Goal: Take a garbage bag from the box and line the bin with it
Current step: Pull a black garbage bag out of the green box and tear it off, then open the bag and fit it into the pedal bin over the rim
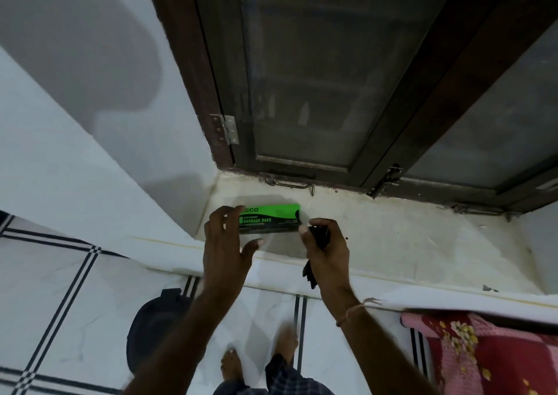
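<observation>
Garbage bag [317, 243] gripped in right hand [327, 248]

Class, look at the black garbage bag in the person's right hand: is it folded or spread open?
Folded. The garbage bag shows as a narrow bunched strip gripped in the right hand, its end hanging below the palm.

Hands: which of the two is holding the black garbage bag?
The right hand, the one with a thread at its wrist, is closed around the folded black bag. The left hand is open and empty, beside the green box.
</observation>
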The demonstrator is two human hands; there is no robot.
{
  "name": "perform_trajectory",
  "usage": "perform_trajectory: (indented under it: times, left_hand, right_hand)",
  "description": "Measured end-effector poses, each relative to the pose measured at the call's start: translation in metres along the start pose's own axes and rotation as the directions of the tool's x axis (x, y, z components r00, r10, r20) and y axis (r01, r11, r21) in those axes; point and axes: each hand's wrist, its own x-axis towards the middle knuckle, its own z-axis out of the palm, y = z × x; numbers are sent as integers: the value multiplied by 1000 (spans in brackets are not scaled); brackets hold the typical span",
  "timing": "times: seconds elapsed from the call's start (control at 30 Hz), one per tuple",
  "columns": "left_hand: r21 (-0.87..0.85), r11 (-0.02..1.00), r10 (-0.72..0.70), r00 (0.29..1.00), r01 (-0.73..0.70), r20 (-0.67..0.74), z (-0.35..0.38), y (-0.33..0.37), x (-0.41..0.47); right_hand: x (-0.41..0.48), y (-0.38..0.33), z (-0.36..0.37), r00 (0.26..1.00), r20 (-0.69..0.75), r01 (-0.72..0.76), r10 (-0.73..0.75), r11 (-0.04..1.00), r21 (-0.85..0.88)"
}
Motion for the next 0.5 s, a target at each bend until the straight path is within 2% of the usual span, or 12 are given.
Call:
perform_trajectory:
  times: [0.07, 0.13, 0.17, 0.2, 0.23, 0.27, 0.33, 0.5]
  left_hand:
    - [-109, 994, 7, 1000, -9, -25, -14, 1, -17]
    - [-309, 943, -101, 990, 128, 100, -29, 0, -35]
    - [-420, 865, -186, 953, 274, 238, -40, -3, -45]
    - [-506, 744, -254, 885, 437, 392, -46, -2, -53]
    - [-545, 617, -285, 807, 567, 517, -54, -4, -62]
    - [-567, 521, -291, 757, 638, 585, -66, -15, -74]
    - [-582, 463, -312, 737, 669, 600, -86, -35, -95]
    - [-622, 372, -413, 723, 689, 554, -146, -114, -143]
  right_hand:
    - [-27, -11, 14, 996, 84, -1, -6, 996, 85]
    - [-52, -20, 34, 978, 202, -74, 45, 987, 140]
    - [-65, -23, 45, 961, 262, -133, 91, 980, 146]
    - [-72, -25, 53, 937, 314, -208, 154, 967, 145]
    - [-81, -25, 62, 904, 370, -282, 211, 948, 148]
    - [-95, -27, 77, 870, 420, -344, 257, 927, 147]
    - [-121, -24, 105, 831, 462, -413, 310, 899, 141]
    - [-198, -2, 192, 783, 520, -478, 341, 865, 153]
